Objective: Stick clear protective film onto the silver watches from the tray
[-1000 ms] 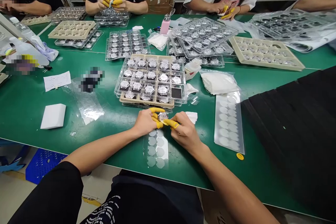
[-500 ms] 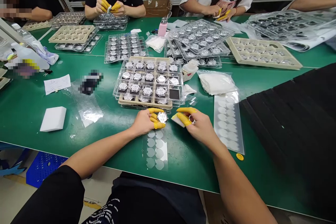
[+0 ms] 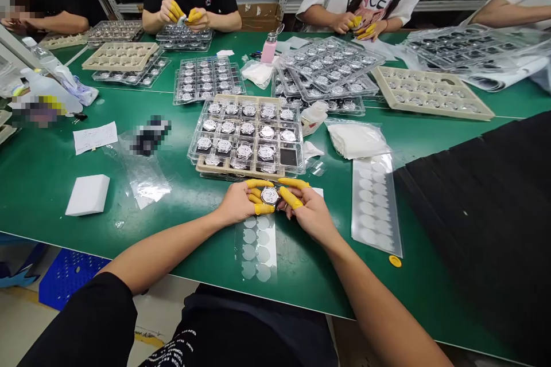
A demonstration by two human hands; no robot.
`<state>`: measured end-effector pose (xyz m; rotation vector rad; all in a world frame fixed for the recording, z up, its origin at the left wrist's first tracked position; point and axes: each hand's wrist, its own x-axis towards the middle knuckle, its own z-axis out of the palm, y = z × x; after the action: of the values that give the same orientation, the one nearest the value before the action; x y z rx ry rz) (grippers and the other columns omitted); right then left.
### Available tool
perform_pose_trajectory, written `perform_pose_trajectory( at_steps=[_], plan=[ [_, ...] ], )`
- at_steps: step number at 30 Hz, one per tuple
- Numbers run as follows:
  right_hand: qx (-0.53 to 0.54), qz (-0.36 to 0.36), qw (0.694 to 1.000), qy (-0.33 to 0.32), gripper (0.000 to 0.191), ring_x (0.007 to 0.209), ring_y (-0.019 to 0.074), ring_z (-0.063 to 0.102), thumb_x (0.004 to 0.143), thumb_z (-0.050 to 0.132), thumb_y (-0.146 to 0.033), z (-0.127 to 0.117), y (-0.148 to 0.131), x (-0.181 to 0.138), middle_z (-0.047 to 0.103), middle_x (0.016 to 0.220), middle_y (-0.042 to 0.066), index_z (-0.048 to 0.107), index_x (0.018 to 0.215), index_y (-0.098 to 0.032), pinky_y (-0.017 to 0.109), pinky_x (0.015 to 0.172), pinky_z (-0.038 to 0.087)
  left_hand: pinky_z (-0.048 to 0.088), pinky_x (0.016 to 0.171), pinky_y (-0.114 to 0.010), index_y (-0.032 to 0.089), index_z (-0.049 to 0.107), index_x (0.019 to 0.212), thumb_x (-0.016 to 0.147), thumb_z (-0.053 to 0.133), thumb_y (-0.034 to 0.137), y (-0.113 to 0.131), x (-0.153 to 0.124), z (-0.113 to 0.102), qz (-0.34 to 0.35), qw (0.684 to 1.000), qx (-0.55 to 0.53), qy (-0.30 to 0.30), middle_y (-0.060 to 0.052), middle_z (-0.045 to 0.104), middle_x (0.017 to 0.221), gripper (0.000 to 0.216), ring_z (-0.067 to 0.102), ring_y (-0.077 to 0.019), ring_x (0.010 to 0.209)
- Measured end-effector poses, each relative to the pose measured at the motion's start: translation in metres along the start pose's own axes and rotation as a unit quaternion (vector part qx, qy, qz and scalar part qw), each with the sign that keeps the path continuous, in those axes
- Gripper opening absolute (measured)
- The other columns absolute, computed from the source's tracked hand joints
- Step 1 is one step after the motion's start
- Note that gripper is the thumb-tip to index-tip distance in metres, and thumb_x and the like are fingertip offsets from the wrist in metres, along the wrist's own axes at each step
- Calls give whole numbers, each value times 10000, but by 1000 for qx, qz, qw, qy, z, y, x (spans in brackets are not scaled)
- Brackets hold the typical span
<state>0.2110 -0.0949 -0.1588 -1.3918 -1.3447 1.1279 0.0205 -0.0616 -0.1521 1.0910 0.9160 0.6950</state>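
Observation:
A round silver watch head (image 3: 270,195), face up with a pale dial, is held between the yellow-covered fingertips of my left hand (image 3: 236,202). My right hand (image 3: 313,213), also in yellow finger cots, is closed in at the watch's right edge, thumb and fingers against it. A white scrap (image 3: 318,191) peeks out behind my right hand; whether the hand still holds it is hidden. Just below lies a clear sheet of round film stickers (image 3: 256,252). Beyond my hands stands a stacked tray of watch heads (image 3: 247,169), one pocket at its right front holding none.
A sticker strip (image 3: 373,206) and white cloths (image 3: 359,139) lie to the right, near a black sheet (image 3: 482,212). On the left are a white foam block (image 3: 88,195) and a plastic bag (image 3: 150,186). More watch trays (image 3: 327,63) and several co-workers are across the table.
My right hand has moved left to meet the watch head in my left hand. The white scrap, earlier in its fingertips, now shows behind that hand.

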Motion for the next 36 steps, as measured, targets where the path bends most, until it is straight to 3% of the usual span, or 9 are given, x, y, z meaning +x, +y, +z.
perform_pose_trajectory(
  at_steps=[4, 8, 12, 15, 18, 22, 24, 29, 36],
  plan=[
    [-186, -116, 970, 103, 225, 578, 159, 594, 871, 652, -417, -42, -8, -2, 693, 755, 49, 714, 886, -201, 300, 512, 461, 316, 534, -188, 100, 678, 1177, 515, 899, 197, 4, -2, 1, 4, 1000, -2, 5, 104, 382, 591, 704, 317, -31, 538],
    [-364, -156, 918, 7, 112, 634, 173, 576, 805, 706, -285, -66, -5, -7, 666, 782, 32, 729, 896, -225, 303, 516, 421, 271, 532, -190, 105, 673, 1147, 517, 902, 230, 9, -2, 2, 3, 1000, -5, 6, 110, 317, 619, 682, 251, -29, 552],
    [-454, -178, 873, -18, 184, 798, 223, 595, 727, 711, -154, -56, 4, -9, 656, 864, 45, 683, 891, -233, 311, 563, 417, 268, 532, -195, 119, 667, 1116, 525, 887, 230, 7, -1, 2, 8, 1000, -4, 9, 107, 321, 630, 641, 259, -29, 544],
    [-434, -179, 883, -15, 119, 676, 195, 562, 745, 653, -121, -51, 6, -8, 619, 734, 19, 613, 764, -231, 299, 525, 376, 306, 540, -198, 128, 660, 1135, 552, 868, 229, 4, 0, 0, 19, 999, 26, 11, 95, 381, 638, 627, 315, -33, 531],
    [-359, -173, 917, -7, 102, 672, 182, 611, 820, 589, -139, -51, 4, -5, 684, 791, 21, 637, 837, -227, 296, 569, 437, 410, 595, -224, 165, 676, 1157, 594, 848, 258, 3, -2, 0, 38, 989, 143, 18, 29, 542, 770, 596, 474, -69, 588],
    [-280, -211, 937, 3, 149, 804, 205, 657, 917, 519, -167, -40, -1, -3, 733, 894, 51, 656, 924, -224, 335, 707, 524, 498, 781, -307, 242, 718, 1158, 654, 833, 369, 9, -8, 5, 95, 900, 425, -19, -42, 578, 1015, 532, 605, -197, 888],
    [-274, -237, 932, -12, 142, 807, 208, 648, 918, 527, -164, -32, -2, -3, 727, 882, 54, 655, 917, -225, 339, 704, 530, 510, 807, -336, 260, 689, 1228, 692, 804, 449, 12, -10, 7, 88, 861, 500, -38, -53, 549, 1071, 580, 606, -226, 932],
    [-273, -250, 929, -25, 193, 723, 183, 631, 912, 536, -159, -26, 1, -7, 700, 860, 44, 679, 1026, -220, 319, 636, 510, 523, 842, -368, 240, 583, 1375, 726, 762, 525, 15, -11, 6, 78, 843, 528, -60, -73, 540, 1142, 731, 613, -252, 982],
    [-274, -335, 901, -18, 104, 641, 157, 532, 957, 548, -222, -18, 12, -9, 592, 743, 32, 641, 916, -200, 292, 562, 440, 520, 816, -342, 243, 686, 1243, 740, 781, 481, 11, -10, 3, 90, 853, 512, -50, -60, 563, 1080, 564, 618, -223, 923]
  ],
)
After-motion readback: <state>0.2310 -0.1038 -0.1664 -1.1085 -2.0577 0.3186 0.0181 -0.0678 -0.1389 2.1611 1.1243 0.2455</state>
